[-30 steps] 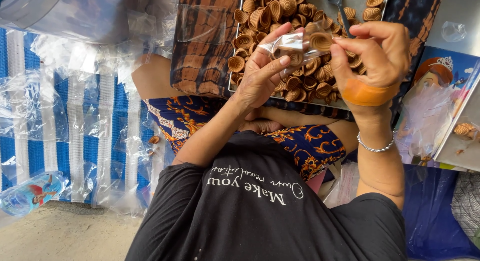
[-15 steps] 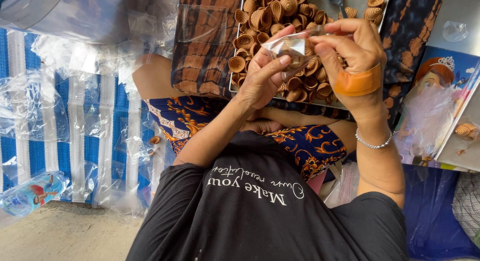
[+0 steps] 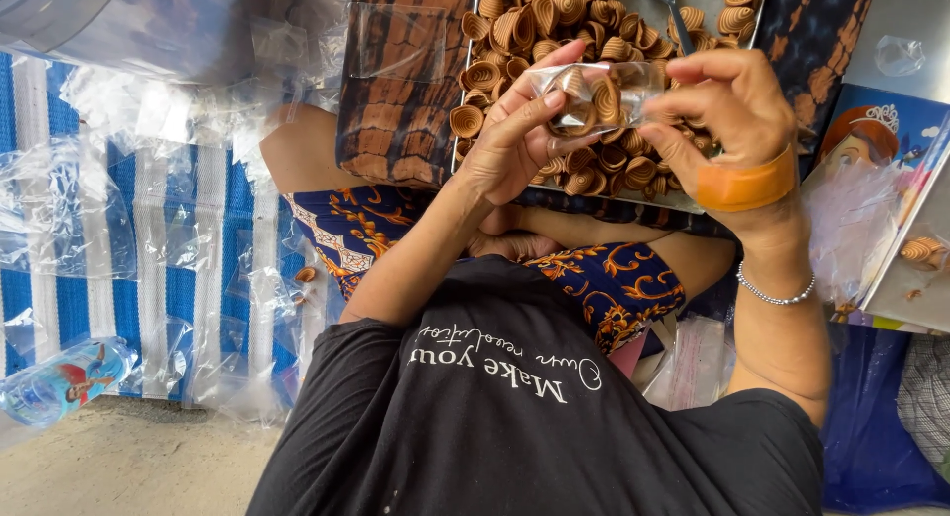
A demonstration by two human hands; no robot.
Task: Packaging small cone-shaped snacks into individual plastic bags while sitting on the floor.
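Left hand [image 3: 515, 140] pinches the small clear bag [image 3: 594, 93] of rolled cookies; right hand [image 3: 727, 105] grips its other end — best kept level, mouth pinched shut.

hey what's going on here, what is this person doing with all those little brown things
A person sitting on a striped mat holds a small clear bag between both hands, above a metal tray heaped with curled brown snacks. The left hand grips the bag from one side, the right hand pinches the other. A few snacks are already inside the bag. Empty clear bags lie scattered on the mat, and a spoon rests in the tray.
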